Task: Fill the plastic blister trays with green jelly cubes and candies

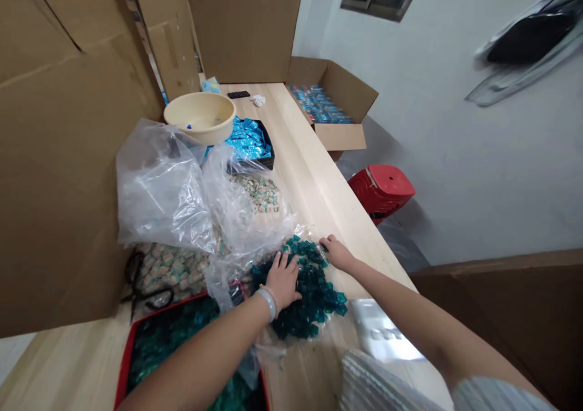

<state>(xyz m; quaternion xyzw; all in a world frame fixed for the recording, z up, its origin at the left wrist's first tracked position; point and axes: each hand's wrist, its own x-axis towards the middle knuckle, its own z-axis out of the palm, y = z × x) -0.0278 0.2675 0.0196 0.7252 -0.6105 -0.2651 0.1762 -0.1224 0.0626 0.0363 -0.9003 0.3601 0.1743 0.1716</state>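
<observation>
My left hand (282, 280) rests with spread fingers on a heap of small dark teal sachets (310, 295), and a white band circles its wrist. My right hand (337, 253) lies at the heap's far edge, its fingertips bunched against the sachets. Thin clear plastic bags (237, 217) lie just beyond both hands, partly over a spread of beige-green sachets (257, 192). Below my left forearm, a red-rimmed tray (168, 332) holds more teal sachets, partly hidden by that arm.
Black-handled scissors (146, 289) lie at the left. Farther along the wooden table stand a beige basin (199, 117) and a black tray of blue sachets (248, 141). Silvery packaging (382, 332) lies near my right arm. An open carton (337, 95) sits at the far end, cardboard sheets stand left, and a red stool (381, 191) is beyond the table edge.
</observation>
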